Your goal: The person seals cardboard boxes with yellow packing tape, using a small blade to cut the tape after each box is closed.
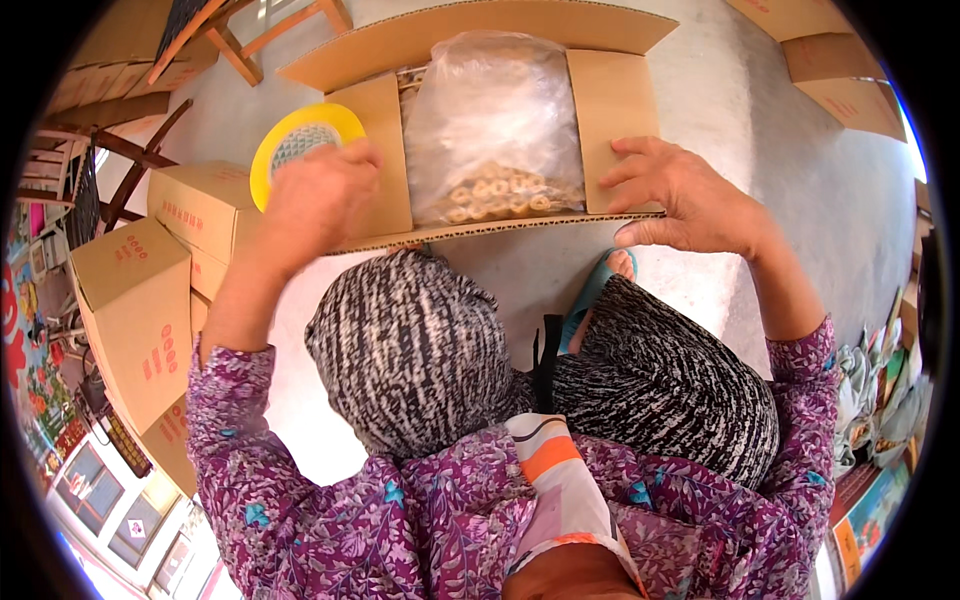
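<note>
An open cardboard box (611, 97) stands on the floor in front of my knees. Its two short flaps are folded inward, and the far long flap (480, 26) sticks outward. Between the short flaps a clear plastic bag (491, 112) fills the gap, with tan ring-shaped pieces (499, 187) showing through its near end. My left hand (322, 191), slightly blurred, grips a roll of yellow tape (262, 161) over the box's left side. My right hand (675, 191) holds the near right corner, fingers spread on the right flap and thumb outside the near edge.
Closed cardboard cartons with red printing (139, 322) are stacked at my left. More cartons (840, 82) stand at the far right. Wooden chair legs (240, 56) rise at the far left. Greyish bags (862, 405) lie along the right side. My sandalled foot (619, 262) is beside the box.
</note>
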Available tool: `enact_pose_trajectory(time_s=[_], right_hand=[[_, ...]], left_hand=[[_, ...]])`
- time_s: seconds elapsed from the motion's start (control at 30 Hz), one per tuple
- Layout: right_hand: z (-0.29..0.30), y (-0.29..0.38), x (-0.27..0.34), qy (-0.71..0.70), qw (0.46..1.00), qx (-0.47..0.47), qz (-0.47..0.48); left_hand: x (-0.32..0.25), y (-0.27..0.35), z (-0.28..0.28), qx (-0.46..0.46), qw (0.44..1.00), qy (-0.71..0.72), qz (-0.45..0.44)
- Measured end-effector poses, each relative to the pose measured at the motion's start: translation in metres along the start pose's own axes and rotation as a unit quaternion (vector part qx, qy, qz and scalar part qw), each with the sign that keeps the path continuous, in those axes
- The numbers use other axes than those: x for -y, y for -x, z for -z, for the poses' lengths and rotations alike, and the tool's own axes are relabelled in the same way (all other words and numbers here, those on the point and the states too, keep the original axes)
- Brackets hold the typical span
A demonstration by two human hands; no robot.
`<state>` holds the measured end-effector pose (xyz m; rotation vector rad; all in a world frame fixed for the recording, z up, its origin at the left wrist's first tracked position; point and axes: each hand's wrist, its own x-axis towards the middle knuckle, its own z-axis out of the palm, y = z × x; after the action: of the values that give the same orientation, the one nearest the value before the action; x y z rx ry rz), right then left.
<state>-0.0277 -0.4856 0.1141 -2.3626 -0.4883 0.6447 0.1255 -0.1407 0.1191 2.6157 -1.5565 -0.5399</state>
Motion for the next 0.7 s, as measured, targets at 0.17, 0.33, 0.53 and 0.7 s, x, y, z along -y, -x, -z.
enact_pose_trajectory(time_s=[0.17, 0.33, 0.53, 0.7], right_hand=[[0.008, -0.022, -0.02, 0.008, 1.0, 0.014, -0.013], [0.003, -0.043, -0.025, 0.131, 0.983, -0.101, -0.083], [-0.042, -0.034, -0.051, 0.331, 0.911, -0.24, -0.06], [-0.044, -0.025, -0.039, 0.364, 0.902, -0.221, -0.068]], left_hand=[[0.04, 0.024, 0.012, -0.075, 0.959, 0.263, 0.079], [0.069, 0.061, 0.024, -0.321, 0.799, 0.477, 0.177], [0.062, 0.078, 0.008, -0.285, 0.294, 0.91, -0.061], [0.016, 0.013, -0.09, -0.238, 0.146, 0.96, -0.026]])
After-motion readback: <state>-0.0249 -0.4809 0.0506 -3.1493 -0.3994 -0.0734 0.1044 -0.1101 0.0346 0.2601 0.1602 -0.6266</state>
